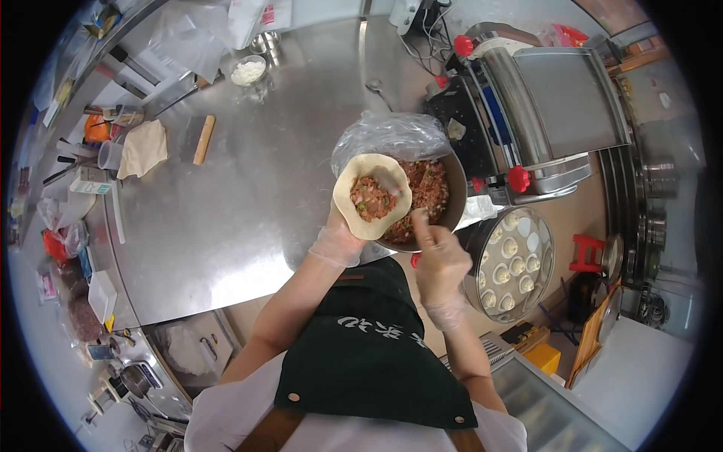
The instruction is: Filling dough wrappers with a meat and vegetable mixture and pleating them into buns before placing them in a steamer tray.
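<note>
A round, pale dough wrapper (344,197) rests on my gloved left hand (337,239), its edge slightly wavy. Minced meat filling (372,200) with green bits lies in its middle. Just behind and to the right, a metal bowl (456,188) holds more of the same filling, and the wrapper covers part of its left side. My gloved right hand (443,264) is closed at the bowl's near right rim, fingers curled. Whatever it grips is hidden from view. Crumpled clear plastic (392,138) is bunched over the bowl's far rim.
Right of me, a round steamer tray (482,290) carries several pleated buns. A dough-rolling machine (553,105) stands at the far right. On the steel table (226,196) are a spoon (379,90), a wooden-handled dough scraper (203,140), a folded cloth (143,148) and a bowl of white stuff (248,71).
</note>
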Demonstrator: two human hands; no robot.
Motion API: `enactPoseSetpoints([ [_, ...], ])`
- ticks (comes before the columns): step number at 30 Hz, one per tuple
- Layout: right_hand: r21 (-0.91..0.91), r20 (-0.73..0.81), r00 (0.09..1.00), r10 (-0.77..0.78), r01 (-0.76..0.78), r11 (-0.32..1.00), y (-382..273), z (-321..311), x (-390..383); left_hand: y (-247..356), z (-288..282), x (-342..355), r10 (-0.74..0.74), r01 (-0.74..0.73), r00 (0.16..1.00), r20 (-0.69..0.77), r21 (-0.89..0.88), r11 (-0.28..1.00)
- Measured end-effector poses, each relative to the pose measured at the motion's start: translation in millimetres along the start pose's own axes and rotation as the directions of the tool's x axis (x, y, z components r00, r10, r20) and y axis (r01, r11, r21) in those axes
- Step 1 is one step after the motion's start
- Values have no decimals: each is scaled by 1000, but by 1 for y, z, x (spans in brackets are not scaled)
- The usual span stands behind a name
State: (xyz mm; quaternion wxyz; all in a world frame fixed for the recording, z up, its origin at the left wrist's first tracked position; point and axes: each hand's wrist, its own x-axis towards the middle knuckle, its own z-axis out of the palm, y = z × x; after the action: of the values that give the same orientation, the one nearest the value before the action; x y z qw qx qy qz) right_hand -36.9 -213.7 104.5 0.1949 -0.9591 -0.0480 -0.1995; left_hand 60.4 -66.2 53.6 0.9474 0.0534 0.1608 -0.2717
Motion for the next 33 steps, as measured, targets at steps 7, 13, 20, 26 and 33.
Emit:
enactPoseSetpoints([
  [7,-137,-53,996,-67,60,989,-5,3,1,1,-2,8,215,-321,939,267,464,826],
  [13,-160,-52,994,-96,86,983,-7,-2,5,3,1,4,84,-82,996,-28,56,995],
  [20,-71,39,997,-72,74,995,-8,5,-5,7,-17,10,79,-83,995,68,48,995],
  [26,111,69,998,10,-18,994,-9,6,-5,4,-13,13,41,-41,999,-16,-34,999],
  [33,572,336,910,242,-401,716,-6,3,-6,7,-8,9,39,-39,999,-12,-12,999],
])
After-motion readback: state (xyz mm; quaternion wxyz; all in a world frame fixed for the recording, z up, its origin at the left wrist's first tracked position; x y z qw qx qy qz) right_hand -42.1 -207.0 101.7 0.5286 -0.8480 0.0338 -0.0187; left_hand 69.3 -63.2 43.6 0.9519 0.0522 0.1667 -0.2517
